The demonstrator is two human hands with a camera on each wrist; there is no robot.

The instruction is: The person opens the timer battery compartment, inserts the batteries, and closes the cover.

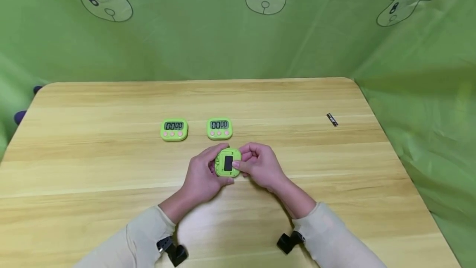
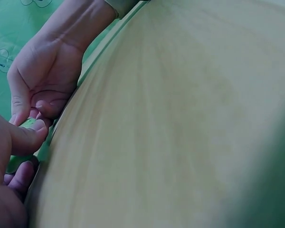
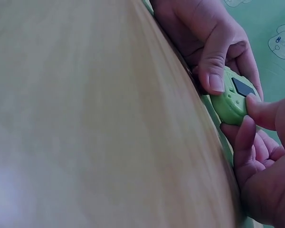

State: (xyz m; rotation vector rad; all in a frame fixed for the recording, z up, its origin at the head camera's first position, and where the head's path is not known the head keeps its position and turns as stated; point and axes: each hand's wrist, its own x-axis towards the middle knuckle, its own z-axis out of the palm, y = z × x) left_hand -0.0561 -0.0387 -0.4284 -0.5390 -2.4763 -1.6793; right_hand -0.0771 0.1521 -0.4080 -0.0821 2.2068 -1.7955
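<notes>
**Green timer held between two hands above the table**

The green timer [image 1: 227,163] is over the wooden table [image 1: 93,168], in front of the person, and the side with a dark rectangle [image 1: 228,163] is facing up. The left hand [image 1: 202,176] grasps it around the left side, with the thumb at the near edge. The right hand [image 1: 262,166] pinches its right side, and the thumb lies beside the dark rectangle. Farther from the person, a left timer [image 1: 174,130] and a right timer [image 1: 219,129] lie apart, both displays showing zeros. A small black object [image 1: 332,120] lies well to the right. Behind the table hangs a green curtain [image 1: 193,44].
</notes>
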